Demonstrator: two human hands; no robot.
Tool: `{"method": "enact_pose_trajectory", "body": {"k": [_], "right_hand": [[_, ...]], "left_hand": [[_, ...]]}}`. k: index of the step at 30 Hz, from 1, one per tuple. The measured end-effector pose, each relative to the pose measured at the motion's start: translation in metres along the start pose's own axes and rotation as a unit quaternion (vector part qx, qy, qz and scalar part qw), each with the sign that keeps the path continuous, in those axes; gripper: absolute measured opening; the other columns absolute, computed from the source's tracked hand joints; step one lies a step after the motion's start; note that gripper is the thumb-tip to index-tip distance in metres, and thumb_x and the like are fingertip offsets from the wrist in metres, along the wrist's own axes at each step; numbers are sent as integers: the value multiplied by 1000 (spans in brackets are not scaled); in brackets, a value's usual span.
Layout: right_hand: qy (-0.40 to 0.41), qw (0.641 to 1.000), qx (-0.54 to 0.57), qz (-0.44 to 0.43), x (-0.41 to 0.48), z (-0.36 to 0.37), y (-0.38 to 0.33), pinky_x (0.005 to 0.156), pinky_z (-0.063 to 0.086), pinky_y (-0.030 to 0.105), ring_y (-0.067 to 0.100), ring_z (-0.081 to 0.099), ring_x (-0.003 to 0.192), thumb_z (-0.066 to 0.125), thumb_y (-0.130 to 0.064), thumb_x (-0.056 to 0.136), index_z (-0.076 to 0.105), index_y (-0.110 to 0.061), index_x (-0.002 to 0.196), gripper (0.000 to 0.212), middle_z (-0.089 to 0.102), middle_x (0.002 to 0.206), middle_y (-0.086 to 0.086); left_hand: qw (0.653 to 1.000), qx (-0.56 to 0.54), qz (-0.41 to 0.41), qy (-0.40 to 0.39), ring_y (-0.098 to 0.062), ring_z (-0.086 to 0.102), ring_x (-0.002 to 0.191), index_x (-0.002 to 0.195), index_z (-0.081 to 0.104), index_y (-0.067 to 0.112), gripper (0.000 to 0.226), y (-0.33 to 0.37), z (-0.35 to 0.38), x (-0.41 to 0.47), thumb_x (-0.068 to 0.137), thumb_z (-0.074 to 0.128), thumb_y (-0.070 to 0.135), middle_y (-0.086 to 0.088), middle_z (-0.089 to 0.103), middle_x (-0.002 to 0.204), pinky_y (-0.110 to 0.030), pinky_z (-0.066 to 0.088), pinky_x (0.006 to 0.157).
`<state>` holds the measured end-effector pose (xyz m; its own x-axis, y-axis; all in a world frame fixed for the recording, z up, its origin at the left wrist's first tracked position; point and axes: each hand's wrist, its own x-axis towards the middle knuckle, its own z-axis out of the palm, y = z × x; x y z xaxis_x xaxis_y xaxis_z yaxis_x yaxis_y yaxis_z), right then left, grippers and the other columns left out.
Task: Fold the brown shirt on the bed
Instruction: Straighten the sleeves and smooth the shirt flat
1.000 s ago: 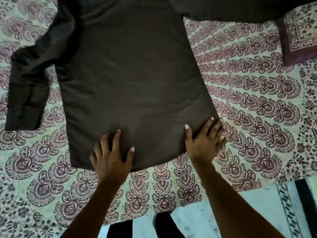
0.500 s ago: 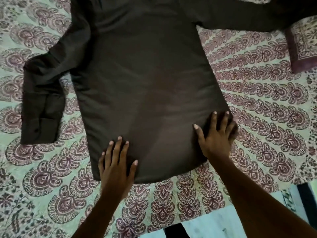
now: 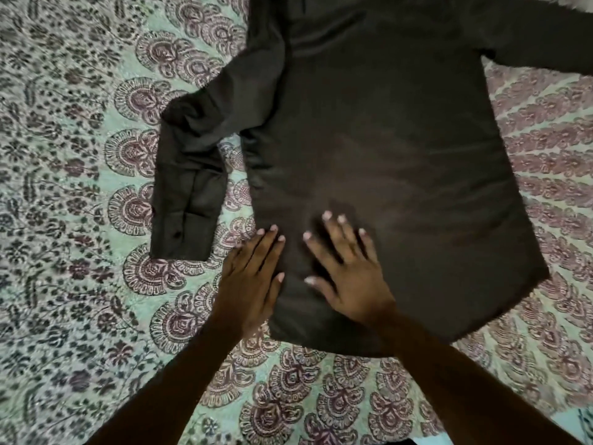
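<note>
We are pressing both palms on the dark brown long-sleeved cloth shirt (image 3: 401, 149), spread flat on the green-and-maroon printed bed sheet (image 3: 64, 220). Our left hand (image 3: 253, 281) is lying along the side edge, fingers (image 3: 271, 248) straight and together. Our right hand (image 3: 348, 274) is just beside it, fingers splayed, gripping nothing. Likely we are smoothing and pinning the cloth before a fold. The bent sleeve (image 3: 189, 187) is lying left of our fingertips. Far beyond them the collar and other sleeve are running out of frame, and our right forearm is covering part of the hem.
</note>
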<state>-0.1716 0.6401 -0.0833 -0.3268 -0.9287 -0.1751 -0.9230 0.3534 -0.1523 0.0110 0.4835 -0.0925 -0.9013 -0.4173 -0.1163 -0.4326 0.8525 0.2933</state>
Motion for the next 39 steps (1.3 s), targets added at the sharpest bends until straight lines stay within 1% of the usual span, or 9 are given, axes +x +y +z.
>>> {"method": "enact_pose_trajectory", "body": {"k": [3, 8, 14, 19, 23, 27, 31, 35, 39], "right_hand": [[-11, 993, 1, 115, 51, -2, 1, 121, 7, 66, 38, -8, 157, 33, -76, 95, 10, -30, 163, 85, -8, 171, 9], [-16, 976, -19, -217, 89, 4, -18, 120, 17, 63, 29, 5, 158, 35, -70, 99, 21, -27, 162, 78, 7, 171, 7], [31, 994, 17, 107, 181, -10, -8, 124, 8, 60, 33, -5, 158, 25, -74, 96, 12, -29, 163, 81, -4, 171, 15], [22, 990, 61, -123, 215, -12, -32, 121, 25, 58, 34, 20, 155, 37, -54, 103, 37, -14, 156, 67, 23, 167, 17], [144, 958, 246, 2, 236, -27, -44, 90, 51, 39, 23, 61, 115, 47, -38, 106, 62, -15, 129, 36, 63, 126, 6], [189, 821, 499, 201, 271, -59, -76, 79, 49, 14, -6, 65, 87, 55, -52, 99, 59, -22, 105, 31, 69, 93, -11], [214, 596, 711, 305, 307, -69, -102, 96, 56, 39, 11, 72, 96, 77, -56, 81, 67, -16, 97, 45, 76, 95, -6], [189, 480, 792, 326, 337, -80, -122, 79, 57, 41, 22, 73, 89, 83, -37, 82, 60, -12, 103, 40, 73, 83, 1], [119, 382, 855, 330, 363, -98, -161, 65, 58, 27, 15, 76, 77, 71, -31, 93, 56, -11, 115, 33, 74, 74, 2]], "left_hand": [[1000, 26, 7, 15, -26, 18, 158, 161, 28, 18, 58, -24, -8, 29, 105, 37, 32, -6, 18, 171, -49, 23, 124], [985, 48, -131, 105, -33, 25, 155, 151, 45, 15, 53, -59, -33, 88, 99, 46, 26, -10, 25, 168, -53, 20, 123], [944, -104, -283, 133, -40, 27, 152, 159, 26, 15, 57, -103, -56, 129, 107, 41, 31, -16, 22, 168, -57, 26, 123], [864, -267, -366, 220, -49, 59, 114, 143, 33, 2, 49, -118, -81, 140, 109, 33, 37, -27, 57, 133, -55, 52, 93], [829, -211, -474, 209, -54, 44, 131, 138, 40, -7, 62, -136, -83, 149, 101, 33, 42, -32, 48, 141, -66, 39, 106], [838, -148, -515, 103, -54, 30, 137, 138, 46, 0, 61, -148, -71, 150, 97, 60, 44, -32, 30, 151, -65, 33, 111], [833, -223, -450, 234, -34, 52, 102, 113, 54, 0, 28, -168, -82, 150, 102, 59, 25, -18, 56, 111, -34, 36, 80], [799, -325, -387, 327, -16, 52, 76, 105, 55, 2, 17, -220, -121, 151, 103, 60, 19, 11, 53, 79, -25, 33, 67], [847, -285, -344, 287, -21, 59, 77, 100, 69, 0, 20, -297, -162, 141, 103, 59, 17, -8, 65, 83, -29, 35, 65]]}}
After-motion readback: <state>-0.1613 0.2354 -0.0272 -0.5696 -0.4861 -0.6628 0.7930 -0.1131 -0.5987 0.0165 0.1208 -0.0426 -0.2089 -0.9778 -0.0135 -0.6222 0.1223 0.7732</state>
